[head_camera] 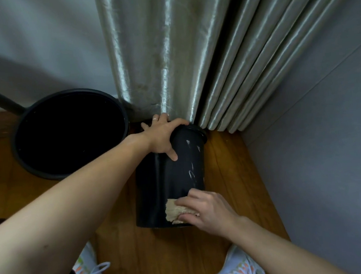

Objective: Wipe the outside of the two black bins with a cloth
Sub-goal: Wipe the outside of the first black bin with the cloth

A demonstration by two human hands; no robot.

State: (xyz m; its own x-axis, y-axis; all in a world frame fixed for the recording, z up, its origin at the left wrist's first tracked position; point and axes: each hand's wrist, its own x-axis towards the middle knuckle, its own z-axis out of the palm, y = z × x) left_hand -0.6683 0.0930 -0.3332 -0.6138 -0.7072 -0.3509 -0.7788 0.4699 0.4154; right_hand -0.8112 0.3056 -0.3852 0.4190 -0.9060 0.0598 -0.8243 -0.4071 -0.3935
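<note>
Mid-wipe on the first bin, second one not touched yet by the look of it.

Your left hand grips the rim of the tipped bin, fingers curled over the edge and thumb on the wall, holding it tilted away from you toward the curtain, base on the floor. Your right hand presses the cloth flat against the lower wall near the base, fingers only loosely bent over it. Pale streaks higher up that wall look like wet marks or dirt, can't tell which, so that side likely needs more passes; the far side is hidden. The other bin stands upright just to the left, neither hand on it. I'd judge you under halfway.
</note>
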